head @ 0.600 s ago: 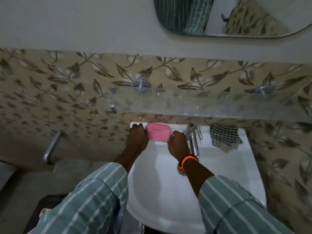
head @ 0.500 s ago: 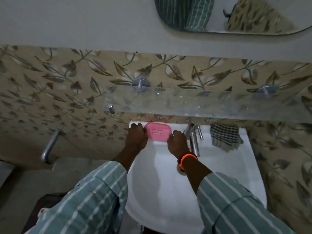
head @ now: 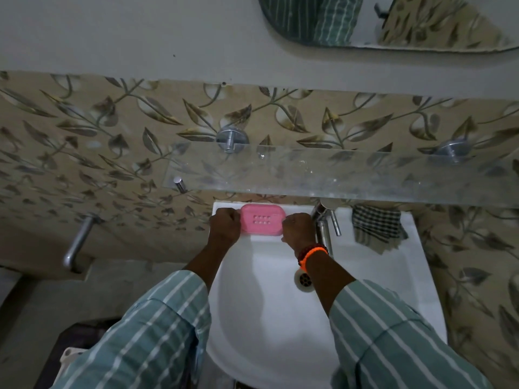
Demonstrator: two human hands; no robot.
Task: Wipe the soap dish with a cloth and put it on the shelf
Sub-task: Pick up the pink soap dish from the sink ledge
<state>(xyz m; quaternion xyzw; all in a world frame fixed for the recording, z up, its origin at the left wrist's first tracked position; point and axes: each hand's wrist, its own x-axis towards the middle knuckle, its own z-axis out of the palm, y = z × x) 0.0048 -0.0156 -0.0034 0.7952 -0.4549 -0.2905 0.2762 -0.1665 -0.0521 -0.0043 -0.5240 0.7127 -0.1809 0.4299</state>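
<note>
Leaf-patterned tiles (head: 118, 141) cover the wall ahead of you, with plain grey plaster above them and the lower edge of a mirror (head: 393, 26) at the top, reflecting your striped shirt. Below the tiles a clear glass shelf (head: 323, 175) juts out on round metal mounts, bare as far as you can see through it. Under the shelf sits a white sink (head: 266, 304), its drain (head: 304, 280) showing beside your right wrist, and a metal tap (head: 325, 220) stands at the back rim. Off to the left a metal pipe (head: 78, 242) comes out of the wall.

Your pink soap dish (head: 262, 220) rests on the sink's back ledge, just under the shelf's front edge, with two rows of small holes facing up. Your left hand (head: 226, 227) has its grip curled against the dish's left end, and your right hand (head: 299, 230), orange band on the wrist, is closed against the right end, so you hold the dish pinched between both hands. The checked cloth (head: 377, 227) lies crumpled on the ledge right of the tap, apart from both hands.
</note>
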